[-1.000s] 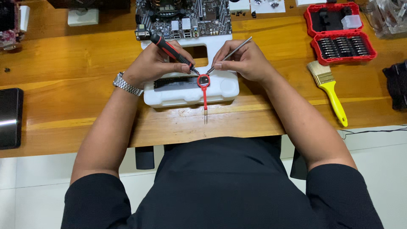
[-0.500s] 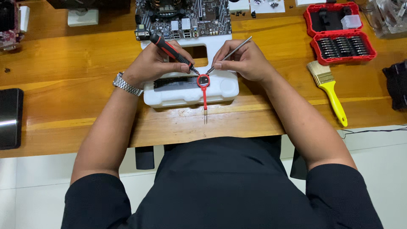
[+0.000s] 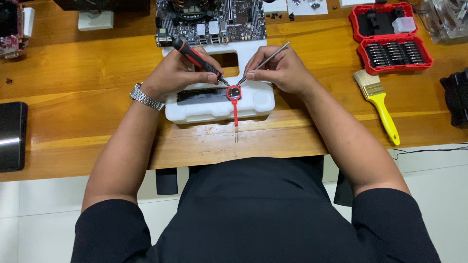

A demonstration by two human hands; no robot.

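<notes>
Screwdriver pinched in left hand slants down-right; right hand pinches metal pick.

Left hand and right hand curled, fingertips pinched, forearms converging.

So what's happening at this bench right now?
A person works over a white foam tray on a wooden table. The left hand holds a red and black screwdriver, tip down at a dark narrow board lying in the tray. The right hand holds a thin metal tool angled to the same spot, beside a red tool with a round head. A yellow-handled brush and a red bit case lie to the right.
</notes>
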